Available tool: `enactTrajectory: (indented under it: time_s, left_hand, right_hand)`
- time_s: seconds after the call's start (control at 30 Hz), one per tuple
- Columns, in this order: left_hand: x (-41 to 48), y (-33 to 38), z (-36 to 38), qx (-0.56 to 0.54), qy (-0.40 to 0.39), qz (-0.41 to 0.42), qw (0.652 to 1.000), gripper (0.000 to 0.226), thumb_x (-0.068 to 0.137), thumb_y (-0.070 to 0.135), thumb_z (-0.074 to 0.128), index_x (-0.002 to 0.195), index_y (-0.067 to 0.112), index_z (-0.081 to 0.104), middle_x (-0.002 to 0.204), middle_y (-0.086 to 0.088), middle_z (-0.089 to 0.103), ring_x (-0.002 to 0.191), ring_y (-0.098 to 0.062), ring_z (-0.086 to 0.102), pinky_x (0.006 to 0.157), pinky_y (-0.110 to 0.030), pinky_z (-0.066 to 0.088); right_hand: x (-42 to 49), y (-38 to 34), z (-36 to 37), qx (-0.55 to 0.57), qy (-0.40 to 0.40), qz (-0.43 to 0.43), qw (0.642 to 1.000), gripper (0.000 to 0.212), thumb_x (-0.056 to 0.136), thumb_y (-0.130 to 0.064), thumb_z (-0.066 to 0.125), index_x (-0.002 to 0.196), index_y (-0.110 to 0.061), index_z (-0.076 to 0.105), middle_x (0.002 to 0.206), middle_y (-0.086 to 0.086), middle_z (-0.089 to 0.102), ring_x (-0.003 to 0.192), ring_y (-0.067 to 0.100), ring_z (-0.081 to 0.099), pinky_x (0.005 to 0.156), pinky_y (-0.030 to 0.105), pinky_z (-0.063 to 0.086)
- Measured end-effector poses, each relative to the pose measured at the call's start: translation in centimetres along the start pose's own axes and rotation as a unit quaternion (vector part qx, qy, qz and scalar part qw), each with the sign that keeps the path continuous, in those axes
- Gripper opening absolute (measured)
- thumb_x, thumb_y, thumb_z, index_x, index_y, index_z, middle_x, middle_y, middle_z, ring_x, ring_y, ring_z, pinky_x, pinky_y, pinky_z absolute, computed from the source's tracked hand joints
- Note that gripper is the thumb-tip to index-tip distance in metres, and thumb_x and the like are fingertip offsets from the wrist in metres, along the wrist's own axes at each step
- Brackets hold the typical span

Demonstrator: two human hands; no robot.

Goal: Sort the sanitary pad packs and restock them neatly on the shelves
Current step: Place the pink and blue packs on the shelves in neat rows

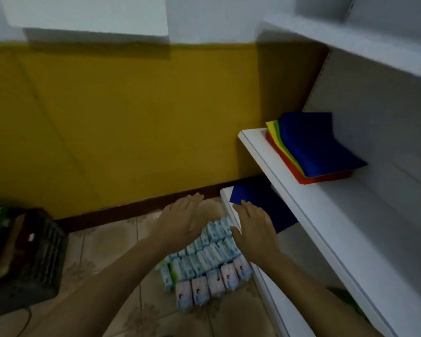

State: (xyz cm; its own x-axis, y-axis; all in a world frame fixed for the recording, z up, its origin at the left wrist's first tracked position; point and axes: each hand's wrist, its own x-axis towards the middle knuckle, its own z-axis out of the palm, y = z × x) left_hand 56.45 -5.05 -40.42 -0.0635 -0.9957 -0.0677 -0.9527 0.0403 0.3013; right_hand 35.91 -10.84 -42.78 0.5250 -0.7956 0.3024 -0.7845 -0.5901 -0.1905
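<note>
A block of several light-blue and white sanitary pad packs (205, 259) stands in rows on the tiled floor, right beside the lowest white shelf (260, 283). A few packs at the near end are pinkish. My left hand (182, 216) lies flat with straight fingers along the far left side of the block. Flat against the far right side, at the shelf's edge, lies my right hand (252, 226). Neither hand grips a pack.
A dark blue sheet (258, 198) lies on the lowest shelf. On the middle shelf (302, 215) sits a stack of coloured sheets (311, 147). A dark crate (32, 259) stands on the floor at left. A yellow wall (131, 117) closes the far side.
</note>
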Motion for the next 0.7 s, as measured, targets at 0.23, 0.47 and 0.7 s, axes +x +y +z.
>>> enactTrajectory:
  time_s: [0.23,0.47,0.7]
  left_hand:
    - [3.2,-8.1,25.2,-0.031,-0.056,-0.041,0.997,0.068,0.097,0.049,0.045,0.153,0.024,0.015,0.158,0.002,0.02,0.143,-0.019,0.024,0.114,-0.034,0.026]
    - [6.5,-13.7,43.6,-0.094,-0.091,-0.045,0.99,0.063,0.097,0.038,0.052,0.15,0.022,0.023,0.156,0.0,0.027,0.141,-0.02,0.029,0.108,-0.032,0.033]
    - [4.5,-17.3,52.6,-0.07,-0.091,-0.111,0.987,0.068,0.092,0.046,0.056,0.148,0.021,0.028,0.154,-0.001,0.029,0.141,-0.019,0.028,0.111,-0.03,0.03]
  right_hand:
    - [-5.7,6.0,25.6,0.02,-0.103,-0.001,0.994,0.063,0.064,-0.03,0.084,0.12,-0.01,0.062,0.12,0.015,0.065,0.108,0.031,0.065,0.091,0.05,0.051]
    - [-9.8,9.5,42.5,-0.003,-0.233,0.002,0.972,0.06,0.087,-0.028,0.062,0.141,-0.007,0.043,0.147,0.019,0.039,0.137,0.035,0.036,0.114,0.048,0.024]
    - [-15.1,9.1,50.1,-0.021,-0.264,0.016,0.964,0.052,0.048,-0.046,0.071,0.094,-0.02,0.07,0.089,0.003,0.07,0.076,0.019,0.07,0.063,0.034,0.058]
